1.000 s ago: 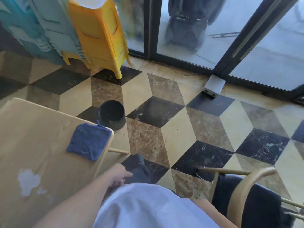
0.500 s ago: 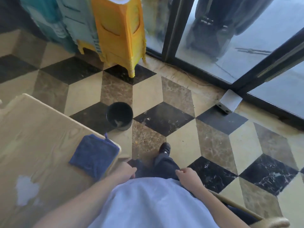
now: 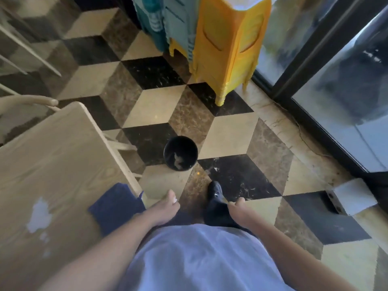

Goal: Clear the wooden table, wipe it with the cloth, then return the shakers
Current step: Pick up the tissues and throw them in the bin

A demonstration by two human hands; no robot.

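Note:
The wooden table fills the left of the head view, with a pale wet patch on its top. A dark blue cloth lies on the table's near right corner, slightly over the edge. My left hand hangs just right of the cloth, off the table, fingers loosely curled and holding nothing. My right hand is further right above the floor, fingers curled in, with nothing in it. No shakers are in view.
A black bin with scraps inside stands on the tiled floor beyond the table corner. Stacked yellow stools and teal ones stand at the back. Glass doors run along the right. A chair sits at the table's far side.
The view has swung left and down, bringing more of the table and the bin into sight. My right hand has come into view, and both hands hang in front of my body.

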